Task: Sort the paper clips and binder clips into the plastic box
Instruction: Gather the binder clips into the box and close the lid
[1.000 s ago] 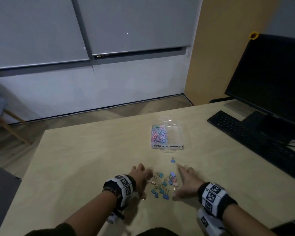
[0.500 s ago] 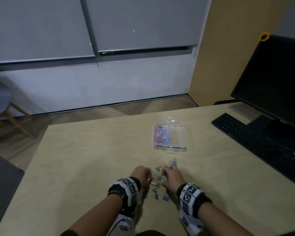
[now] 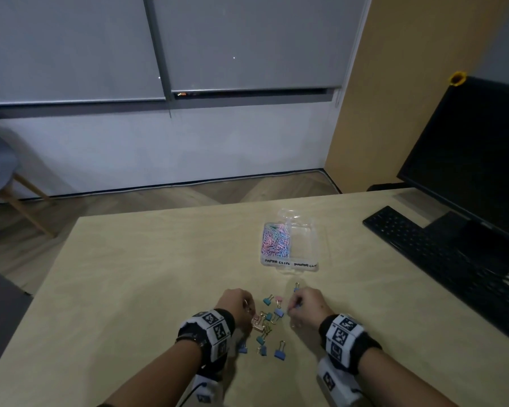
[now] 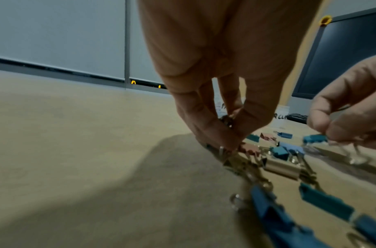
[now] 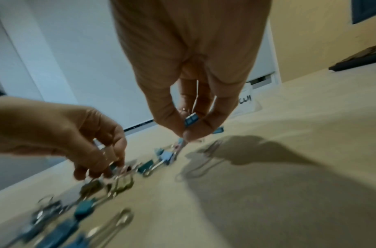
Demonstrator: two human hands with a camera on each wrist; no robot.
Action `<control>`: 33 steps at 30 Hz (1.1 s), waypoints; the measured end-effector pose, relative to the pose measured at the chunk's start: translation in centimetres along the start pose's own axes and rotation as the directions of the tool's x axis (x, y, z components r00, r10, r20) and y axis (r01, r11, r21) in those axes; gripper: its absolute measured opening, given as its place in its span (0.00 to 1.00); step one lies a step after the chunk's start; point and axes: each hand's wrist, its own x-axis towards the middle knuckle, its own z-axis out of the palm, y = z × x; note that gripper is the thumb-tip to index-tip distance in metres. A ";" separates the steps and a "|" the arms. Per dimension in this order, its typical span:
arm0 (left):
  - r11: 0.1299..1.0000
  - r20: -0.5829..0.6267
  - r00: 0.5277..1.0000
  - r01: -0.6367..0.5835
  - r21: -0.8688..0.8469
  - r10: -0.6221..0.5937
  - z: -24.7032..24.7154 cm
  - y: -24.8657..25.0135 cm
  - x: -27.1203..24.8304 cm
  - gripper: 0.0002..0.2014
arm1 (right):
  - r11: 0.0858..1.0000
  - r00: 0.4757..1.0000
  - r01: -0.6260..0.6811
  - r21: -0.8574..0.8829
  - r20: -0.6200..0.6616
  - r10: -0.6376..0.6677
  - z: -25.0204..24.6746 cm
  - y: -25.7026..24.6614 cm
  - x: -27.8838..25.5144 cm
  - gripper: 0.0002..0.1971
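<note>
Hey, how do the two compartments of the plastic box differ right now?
The left compartment is heaped with pastel paper clips; the right compartment looks empty, its clear floor showing the table. The left compartment's front label reads PAPER CLIPS; the right compartment's label is only partly legible in the head view. Both belong to the same clear plastic box, open on top, sitting beyond the loose binder clips.

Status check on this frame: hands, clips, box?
Left hand pinching a binder clip at the pile. Right hand pinching a blue binder clip. Plastic box: paper clips in left compartment, right one looks empty. Path clear.
</note>
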 end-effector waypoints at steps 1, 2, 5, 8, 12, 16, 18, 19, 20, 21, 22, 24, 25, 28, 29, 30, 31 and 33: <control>1.000 0.000 1.000 0.010 -0.024 -0.010 -0.1 0.0 0.1 0.09 | 1.000 1.000 -0.015 0.006 0.002 0.015 -0.7 0.0 0.3 0.17; 0.999 -0.002 1.000 0.016 -0.048 -0.016 -0.2 0.0 0.1 0.09 | 0.999 0.999 -0.032 0.012 0.001 0.032 -1.4 0.0 0.7 0.16; 0.995 -0.003 1.000 0.029 -0.094 -0.029 -0.4 -0.1 0.2 0.09 | 0.998 0.999 -0.044 0.034 -0.017 0.045 -3.3 -0.4 1.9 0.15; 0.987 -0.005 0.999 0.033 -0.155 -0.034 -0.4 -0.2 0.3 0.12 | 0.996 0.997 -0.070 0.056 -0.006 0.071 -4.6 -0.6 2.9 0.14; 0.965 -0.001 1.000 0.021 -0.263 -0.022 -0.8 0.5 0.5 0.14 | 0.991 0.992 -0.084 0.100 -0.083 0.092 -4.5 -0.3 3.4 0.13; 0.885 0.010 1.000 -0.007 -0.465 0.013 -2.2 3.4 1.4 0.12 | 0.974 0.952 -0.051 0.220 -0.284 0.114 -4.8 -0.3 4.1 0.09; 0.851 -0.005 0.999 -0.037 -0.523 0.041 -2.9 5.4 2.2 0.13 | 0.956 0.929 0.004 0.292 -0.356 0.105 -5.5 -0.8 4.9 0.03; 0.839 -0.013 0.999 -0.050 -0.542 0.051 -3.2 6.3 2.5 0.13 | 0.950 0.924 0.024 0.311 -0.369 0.097 -5.8 -1.1 5.3 0.02; 0.825 -0.017 0.998 -0.058 -0.562 0.058 -3.4 7.1 2.9 0.13 | 0.950 0.920 0.028 0.310 -0.380 0.097 -6.1 -1.3 5.9 0.07; 0.811 -0.014 0.998 -0.058 -0.582 0.061 -3.5 7.7 3.2 0.13 | 0.957 0.913 0.016 0.289 -0.394 0.104 -6.2 -1.3 6.4 0.10; 0.794 -0.010 0.998 -0.057 -0.606 0.063 -3.7 8.1 3.6 0.13 | 0.963 0.903 -0.005 0.269 -0.412 0.120 -6.2 -1.2 6.8 0.12; 0.761 0.000 0.998 -0.046 -0.647 0.060 -4.0 8.9 4.4 0.13 | 0.975 0.893 -0.063 0.213 -0.424 0.150 -5.8 -0.5 7.3 0.14; 0.749 0.004 0.998 -0.039 -0.662 0.056 -4.2 9.1 4.8 0.13 | 0.980 0.904 -0.091 0.177 -0.398 0.156 -5.4 0.1 7.4 0.15; 0.700 0.001 0.999 -0.029 -0.713 0.041 -4.5 9.8 6.0 0.14 | 0.989 0.959 -0.121 0.090 -0.247 0.139 -4.2 1.7 7.0 0.14; 0.688 -0.011 0.999 -0.034 -0.725 0.038 -4.5 10.0 6.4 0.14 | 0.991 0.967 -0.091 0.094 -0.229 0.110 -3.8 2.2 6.8 0.13; 0.677 -0.019 0.999 -0.039 -0.735 0.037 -4.5 10.2 6.7 0.14 | 0.993 0.972 -0.049 0.109 -0.224 0.073 -3.5 2.6 6.5 0.12; 0.665 -0.023 0.999 -0.043 -0.746 0.038 -4.5 10.4 7.0 0.14 | 0.992 0.974 -0.009 0.126 -0.222 0.036 -3.2 3.0 6.2 0.12; 0.649 -0.032 0.999 -0.041 -0.760 0.026 -4.3 10.8 7.6 0.14 | 0.988 0.984 0.047 0.149 -0.177 -0.020 -2.7 3.4 5.6 0.15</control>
